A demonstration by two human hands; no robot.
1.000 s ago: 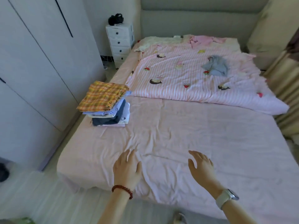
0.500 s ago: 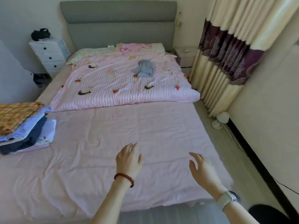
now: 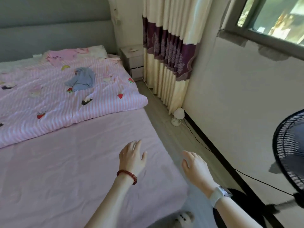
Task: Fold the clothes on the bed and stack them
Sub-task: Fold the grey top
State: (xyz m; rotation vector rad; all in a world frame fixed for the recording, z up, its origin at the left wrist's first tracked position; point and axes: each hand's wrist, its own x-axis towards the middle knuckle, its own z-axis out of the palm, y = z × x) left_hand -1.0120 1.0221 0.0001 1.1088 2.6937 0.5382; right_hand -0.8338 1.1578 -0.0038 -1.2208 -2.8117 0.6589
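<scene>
The view has swung right since half a second ago, so the folded stack has dropped out of sight on the left and the curtain (image 3: 166,51) and fan (image 3: 289,155) have come in. Left hand (image 3: 132,159) and right hand (image 3: 195,168) hover with fingers spread and relaxed, holding nothing. The grey-blue garment (image 3: 82,79) lies crumpled on the striped quilt (image 3: 57,102) far up the bed (image 3: 65,178); best, probably, to step round, lift it by two corners and spread it flat first.

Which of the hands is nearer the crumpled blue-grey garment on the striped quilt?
Left. The left hand hovers over the pink sheet, below and right of the crumpled blue-grey garment. The right hand is farther right, past the bed's edge, over the floor.
</scene>
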